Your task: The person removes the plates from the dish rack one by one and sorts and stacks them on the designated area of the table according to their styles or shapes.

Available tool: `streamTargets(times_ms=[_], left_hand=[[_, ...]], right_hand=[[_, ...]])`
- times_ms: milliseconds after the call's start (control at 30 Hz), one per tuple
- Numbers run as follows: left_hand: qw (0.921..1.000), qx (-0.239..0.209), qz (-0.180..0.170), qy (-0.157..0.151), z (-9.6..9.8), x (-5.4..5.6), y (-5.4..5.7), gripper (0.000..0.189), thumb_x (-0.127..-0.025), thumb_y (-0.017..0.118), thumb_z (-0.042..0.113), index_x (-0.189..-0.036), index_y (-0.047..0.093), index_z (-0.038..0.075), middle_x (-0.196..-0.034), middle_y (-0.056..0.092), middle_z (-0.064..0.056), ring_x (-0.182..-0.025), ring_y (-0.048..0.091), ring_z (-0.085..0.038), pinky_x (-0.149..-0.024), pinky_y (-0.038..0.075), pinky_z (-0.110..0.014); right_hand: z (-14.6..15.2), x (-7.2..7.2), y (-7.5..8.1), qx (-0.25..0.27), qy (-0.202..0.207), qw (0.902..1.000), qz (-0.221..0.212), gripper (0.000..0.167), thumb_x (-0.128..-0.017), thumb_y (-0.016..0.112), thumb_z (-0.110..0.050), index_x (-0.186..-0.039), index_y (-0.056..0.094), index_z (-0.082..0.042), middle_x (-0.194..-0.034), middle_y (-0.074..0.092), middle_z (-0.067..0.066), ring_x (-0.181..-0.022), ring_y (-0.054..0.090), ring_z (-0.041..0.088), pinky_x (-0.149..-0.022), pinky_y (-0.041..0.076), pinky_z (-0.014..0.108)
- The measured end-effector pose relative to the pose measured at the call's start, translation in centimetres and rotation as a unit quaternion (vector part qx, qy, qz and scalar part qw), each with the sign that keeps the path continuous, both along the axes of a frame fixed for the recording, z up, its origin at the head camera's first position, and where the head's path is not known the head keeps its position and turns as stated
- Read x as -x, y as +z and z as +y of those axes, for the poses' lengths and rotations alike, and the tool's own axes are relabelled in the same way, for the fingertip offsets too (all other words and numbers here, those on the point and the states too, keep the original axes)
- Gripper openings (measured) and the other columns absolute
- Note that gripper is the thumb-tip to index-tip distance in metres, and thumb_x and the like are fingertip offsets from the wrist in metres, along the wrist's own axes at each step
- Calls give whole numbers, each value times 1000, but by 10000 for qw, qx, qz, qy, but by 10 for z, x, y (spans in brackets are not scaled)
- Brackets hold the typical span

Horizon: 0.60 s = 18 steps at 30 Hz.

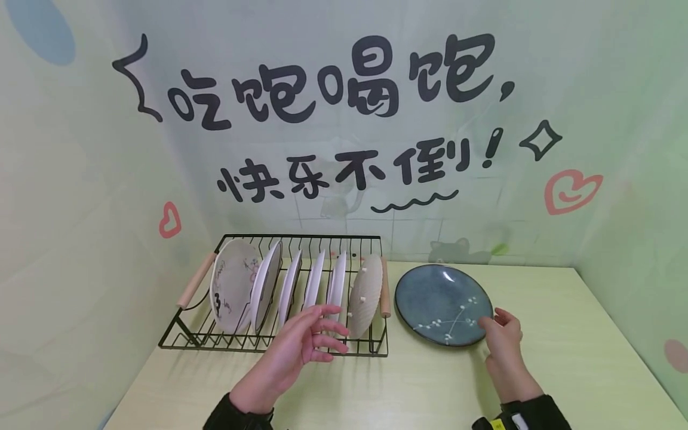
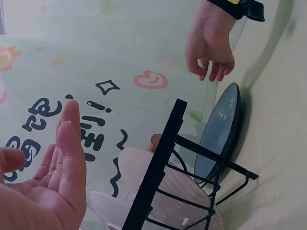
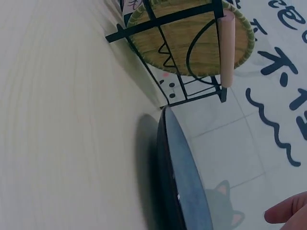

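A blue plate (image 1: 443,304) with a white blossom-branch pattern lies on the table, right of the dish rack. My right hand (image 1: 503,341) is at the plate's right edge, its fingers loosely bent; the left wrist view shows this hand (image 2: 211,48) above the plate (image 2: 220,127), apart from it. My left hand (image 1: 309,341) hovers in front of the black wire dish rack (image 1: 236,341), fingers spread and holding nothing. Several plates stand upright in the rack: a flowered one (image 1: 228,292) at the left, white ones in the middle, a ridged cream one (image 1: 366,297) at the right.
The rack has wooden handles, the left one (image 1: 196,280) and the right one (image 1: 385,289). Behind the pale table (image 1: 543,334) rises a printed backdrop (image 1: 344,131) with dark lettering. In the right wrist view the ridged plate's other face (image 3: 206,43) looks yellowish-brown.
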<state>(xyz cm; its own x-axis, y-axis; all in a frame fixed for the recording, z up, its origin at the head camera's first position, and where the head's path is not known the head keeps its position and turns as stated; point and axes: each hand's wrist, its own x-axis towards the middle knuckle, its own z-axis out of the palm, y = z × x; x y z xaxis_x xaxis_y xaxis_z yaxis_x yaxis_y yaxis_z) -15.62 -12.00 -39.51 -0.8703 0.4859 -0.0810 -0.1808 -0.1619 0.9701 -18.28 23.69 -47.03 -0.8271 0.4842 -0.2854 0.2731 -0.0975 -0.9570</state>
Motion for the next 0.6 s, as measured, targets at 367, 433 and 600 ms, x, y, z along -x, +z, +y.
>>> streamTargets(times_ms=[367, 433, 600], left_hand=[[9998, 148, 143, -12, -2, 0, 1, 51, -101, 36, 41, -133, 43, 1, -104, 68, -6, -86, 69, -20, -69, 56, -30], [9998, 165, 136, -3, -2, 0, 1, 51, -101, 37, 41, -133, 43, 2, -104, 67, -5, -86, 69, -20, -69, 56, -30], [9996, 216, 188, 31, -3, 1, 0, 50, -101, 37, 40, -133, 44, 2, -105, 68, -5, -86, 69, -19, -70, 56, -30]], right_hand=[[-62, 8, 24, 328, 2401, 9697, 297, 48, -95, 42, -10, -140, 32, 3, -140, 37, 20, -110, 49, 20, -99, 40, 38], [-74, 10, 28, 739, 2732, 9586, 317, 50, -96, 43, -12, -142, 30, 3, -143, 36, 22, -118, 49, 27, -103, 40, 40], [-99, 19, 33, 1567, 2913, 9433, 282, 50, -98, 46, -15, -143, 33, 2, -144, 37, 24, -119, 52, 24, -104, 41, 36]])
